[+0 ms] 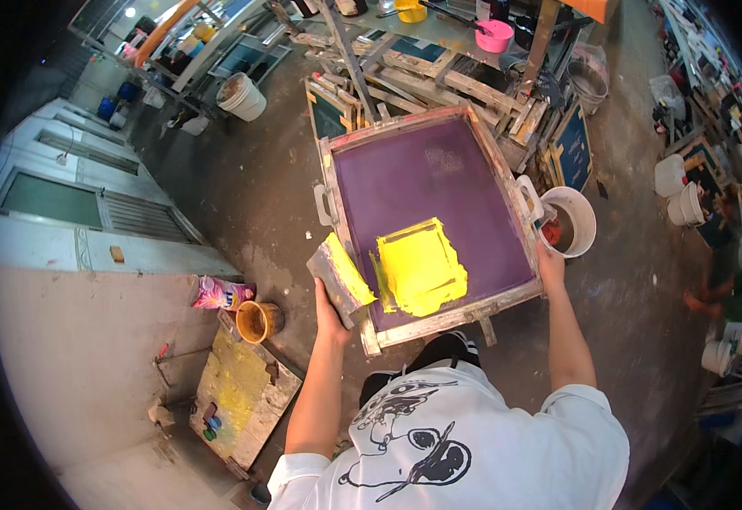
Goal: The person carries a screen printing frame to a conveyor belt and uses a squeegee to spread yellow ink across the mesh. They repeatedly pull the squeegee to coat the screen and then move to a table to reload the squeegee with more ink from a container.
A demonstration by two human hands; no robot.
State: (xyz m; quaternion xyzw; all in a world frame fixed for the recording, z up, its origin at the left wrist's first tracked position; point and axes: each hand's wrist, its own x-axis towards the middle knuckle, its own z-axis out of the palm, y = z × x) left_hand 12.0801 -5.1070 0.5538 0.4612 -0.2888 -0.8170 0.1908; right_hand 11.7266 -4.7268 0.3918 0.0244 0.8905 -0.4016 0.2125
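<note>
My left hand (328,316) grips a squeegee (327,278), a flat wide blade loaded with yellow ink along one edge. The squeegee leans at the lower left corner of a silk screen; whether that hand also touches the frame is hidden. My right hand (551,268) is closed on the right side of the wooden screen frame (496,157), below its white handle. Purple mesh (405,183) fills the frame. A thick square patch of yellow ink (422,268) covers the mesh's lower middle. A second white handle (323,206) sits on the left rail.
At right stands a white bucket (576,223) close to the frame. To the left lie a yellow-stained board (239,382), a brown tub (259,322) and a purple bag (222,293). Ahead, a cluttered wooden rack (439,72) holds a pink bowl (495,36). Another person (740,297) is at far right.
</note>
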